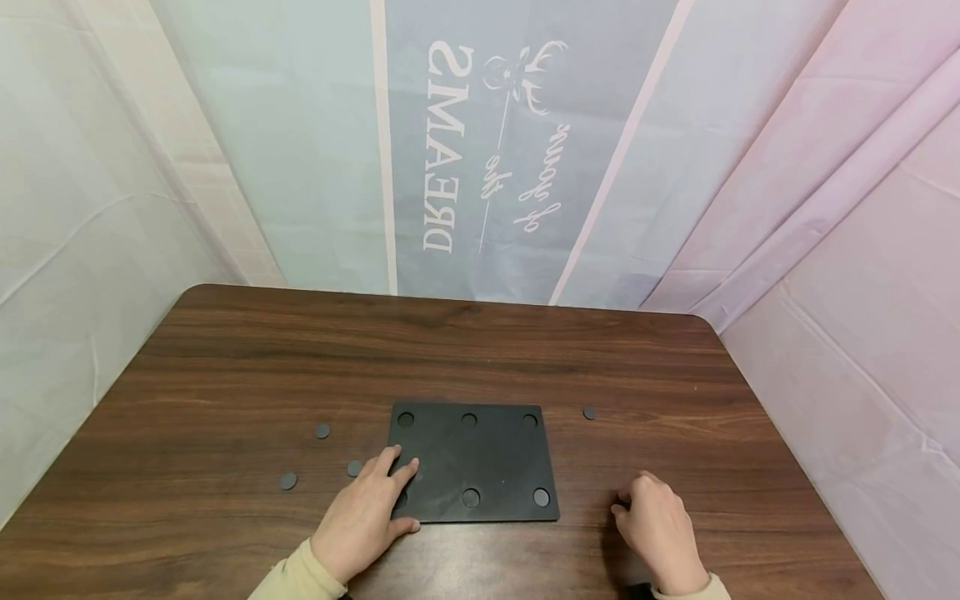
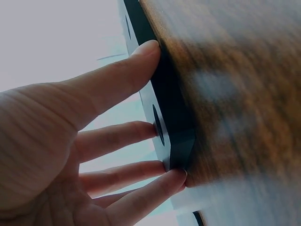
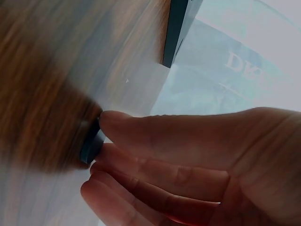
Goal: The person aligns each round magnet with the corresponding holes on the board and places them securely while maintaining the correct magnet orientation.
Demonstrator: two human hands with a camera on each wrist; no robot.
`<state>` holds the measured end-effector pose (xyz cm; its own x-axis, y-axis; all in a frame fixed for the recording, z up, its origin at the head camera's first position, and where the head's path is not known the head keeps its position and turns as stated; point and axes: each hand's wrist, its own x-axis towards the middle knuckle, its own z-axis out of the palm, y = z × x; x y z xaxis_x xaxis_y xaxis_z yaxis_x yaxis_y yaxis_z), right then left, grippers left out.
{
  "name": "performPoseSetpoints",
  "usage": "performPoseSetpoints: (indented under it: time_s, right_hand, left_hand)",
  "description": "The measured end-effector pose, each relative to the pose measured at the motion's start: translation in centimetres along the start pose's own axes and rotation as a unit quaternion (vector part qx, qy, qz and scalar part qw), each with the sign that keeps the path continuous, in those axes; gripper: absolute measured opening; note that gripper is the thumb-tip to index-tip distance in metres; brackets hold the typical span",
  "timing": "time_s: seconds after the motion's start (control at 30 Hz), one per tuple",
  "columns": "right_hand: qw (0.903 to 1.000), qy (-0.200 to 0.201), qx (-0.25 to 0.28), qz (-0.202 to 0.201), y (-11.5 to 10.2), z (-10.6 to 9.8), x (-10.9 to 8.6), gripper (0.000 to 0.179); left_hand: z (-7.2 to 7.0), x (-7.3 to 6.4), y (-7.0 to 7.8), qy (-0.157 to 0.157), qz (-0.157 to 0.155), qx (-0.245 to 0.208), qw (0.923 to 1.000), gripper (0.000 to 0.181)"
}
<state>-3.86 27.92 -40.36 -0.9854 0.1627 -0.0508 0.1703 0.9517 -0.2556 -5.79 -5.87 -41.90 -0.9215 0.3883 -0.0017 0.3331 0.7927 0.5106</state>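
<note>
My left hand (image 1: 363, 506) rests on the left end of a black rectangular board (image 1: 480, 458) with round recesses. In the left wrist view the thumb (image 2: 147, 48) lies along the board's front edge, and the other fingers, fairly straight, touch its top and corner. A grey disc (image 1: 542, 497) sits in the front right recess. To the right of the board, my right hand (image 1: 658, 527) is low over the table with curled fingers. In the right wrist view its thumb and fingers pinch a small dark disc (image 3: 92, 141) at the tabletop; the head view hides this disc.
Loose grey discs lie left of the board: one farther back (image 1: 322, 431), another disc (image 1: 288, 481) nearer, and a third disc (image 1: 354, 468) beside the left hand. One more disc (image 1: 589, 413) is right of the board's back corner. Cloth curtains (image 1: 322, 167) surround the wooden table (image 1: 450, 350).
</note>
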Motion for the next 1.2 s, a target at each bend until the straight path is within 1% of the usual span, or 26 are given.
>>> performPoseSetpoints:
  time_s: [0.17,0.37,0.5,0.63,0.77,0.83,1.03,1.2]
  right_hand:
    - [1.0,-0.003,0.002,0.004,0.3,0.0,0.1,0.007]
    - [0.9999,0.0,0.009,-0.005,0.4,0.0,0.1,0.013]
    - [0.9998,0.006,0.018,-0.009,0.4,0.0,0.0,0.02]
    - [0.9996,-0.003,0.027,-0.009,0.4,0.2,0.1,0.019]
    - [0.9993,0.003,0.026,-0.026,0.2,0.2,0.3,0.014]
    - [0.9987,0.01,0.024,-0.043,0.1,0.2,0.5,0.013]
    - [0.9956,0.011,0.043,-0.082,-0.5,0.5,1.1,0.013]
    - [0.9915,0.054,0.046,-0.109,-1.1,0.9,1.4,0.017]
  left_hand:
    - [0.2,0.0,-0.1,-0.002,0.0,0.001,1.0,0.067]
    - [0.1,-0.1,0.1,0.0,-0.002,0.001,1.0,0.065]
    - [0.1,0.0,0.1,-0.008,-0.006,-0.003,0.9999,0.066]
    - [0.1,0.0,0.0,-0.013,-0.006,-0.005,0.9999,0.067]
    - [0.1,0.0,0.1,-0.01,-0.006,-0.005,0.9999,0.067]
    - [0.1,0.0,0.1,-0.009,-0.005,-0.004,0.9999,0.067]
    - [0.1,-0.1,0.2,-0.005,-0.003,-0.003,1.0,0.066]
    - [0.1,-0.1,0.2,0.001,0.0,-0.001,1.0,0.066]
